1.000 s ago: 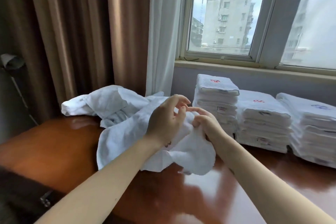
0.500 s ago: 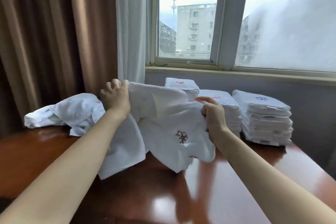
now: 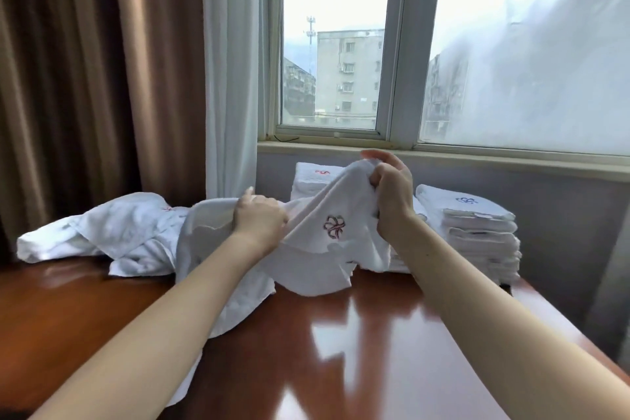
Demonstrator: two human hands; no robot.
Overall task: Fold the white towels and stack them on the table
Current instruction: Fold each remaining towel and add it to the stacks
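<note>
A: Where is the white towel [image 3: 317,249]?

B: Lifted over the tabletop [image 3: 375,351], between both hands. The left hand [image 3: 260,218] has its fingers curled over the top edge. The right hand [image 3: 392,194], higher up, grips a bunched corner in its fist.

A: Which way does it run?

B: The held edge stretches left to right and rises towards the right hand. The rest hangs down, and its lower folds lie on the glossy brown wood.

A: Texture?

B: Soft, crumpled terry cloth. A red flower emblem [image 3: 334,227] is stitched on the side facing the camera.

A: What's around it?

B: A heap of unfolded towels [image 3: 112,232] lies just to the left on the tabletop. Behind the towel stands a folded stack with a red mark [image 3: 313,177]. At the right is a neat, flat-layered folded stack with a blue mark [image 3: 477,232]. Beyond them are the window [image 3: 341,78] and a brown curtain [image 3: 102,78].
</note>
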